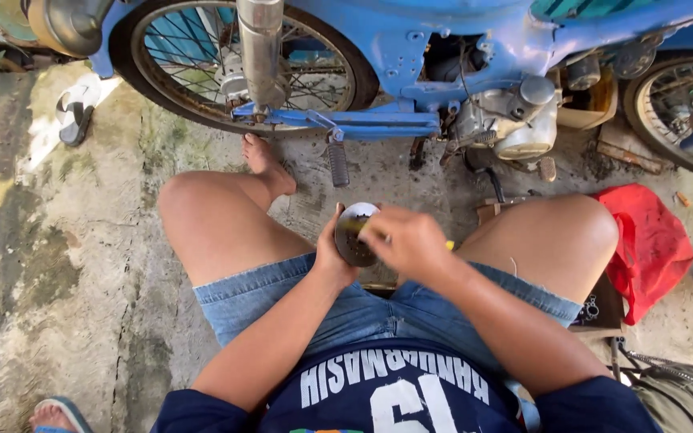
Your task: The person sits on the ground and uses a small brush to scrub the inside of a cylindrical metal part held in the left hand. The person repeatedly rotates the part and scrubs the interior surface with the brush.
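Note:
I sit on the ground with my knees apart, facing a blue motorbike (411, 48). My left hand (332, 255) holds a round dark metal disc part (351, 232) upright between my knees. My right hand (407, 240) is closed over the disc's right side, gripping a small tool whose yellow tip (449, 244) shows past my fingers. What the tool's working end touches is hidden by the hand.
The motorbike's spoked rear wheel (202, 56), exhaust pipe (260, 48) and engine (515, 120) stand just ahead. A red cloth bag (651, 240) lies at the right, a sandal (75, 108) at the far left. Another person's foot in a sandal (56, 415) shows bottom left. Concrete floor around.

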